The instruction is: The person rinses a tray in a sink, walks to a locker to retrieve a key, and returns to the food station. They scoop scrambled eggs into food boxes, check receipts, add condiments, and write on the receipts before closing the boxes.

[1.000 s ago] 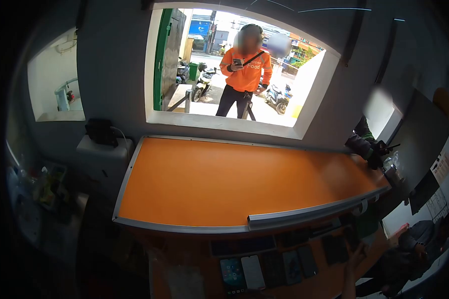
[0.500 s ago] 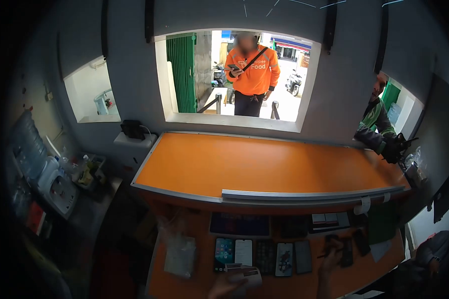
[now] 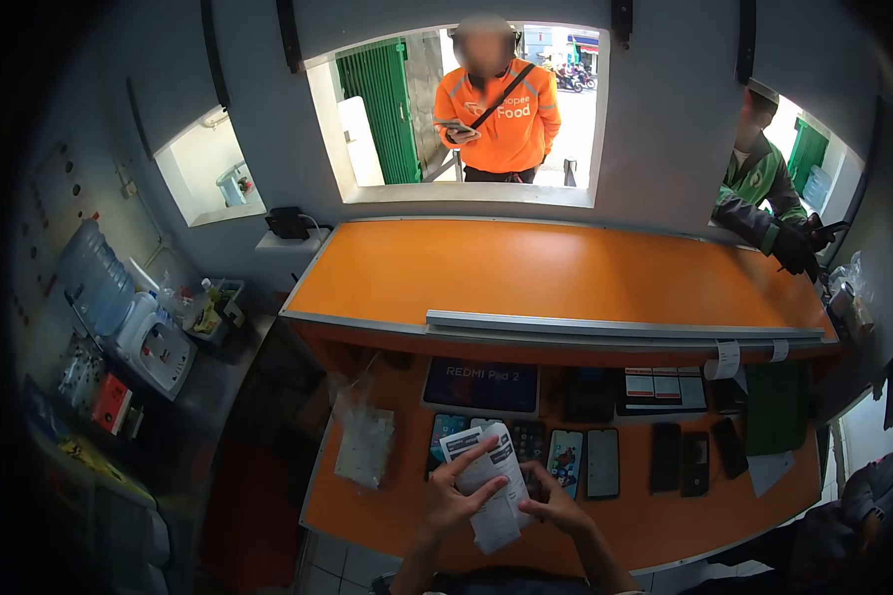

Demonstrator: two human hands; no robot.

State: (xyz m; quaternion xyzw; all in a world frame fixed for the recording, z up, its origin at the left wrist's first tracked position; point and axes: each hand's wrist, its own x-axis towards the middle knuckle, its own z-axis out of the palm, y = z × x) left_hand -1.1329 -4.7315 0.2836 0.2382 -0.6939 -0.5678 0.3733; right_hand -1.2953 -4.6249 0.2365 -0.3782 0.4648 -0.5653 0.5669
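White printed papers [image 3: 496,496] are held in front of me over the lower orange desk [image 3: 367,516]. My left hand [image 3: 456,496] grips them from the left, with a finger across the front. At their right edge, my right hand [image 3: 556,501] holds the papers between thumb and fingers. Just behind the papers lie several phones in a row, among them one with a lit colourful screen [image 3: 566,461] and one with a pale screen [image 3: 602,463]. The papers partly cover the phones at the left end of the row.
Beyond the raised orange counter [image 3: 546,268], a person in orange [image 3: 501,119] stands at the window with a phone. Another person in green [image 3: 764,188] leans in at the right. Left are a plastic bag [image 3: 365,446] and a water dispenser [image 3: 154,347]. A seated person's sleeve [image 3: 878,486] is at the right.
My right hand has moved left from the phones at the right and now holds the papers with my left hand. The papers are raised more upright. The view has tilted down.
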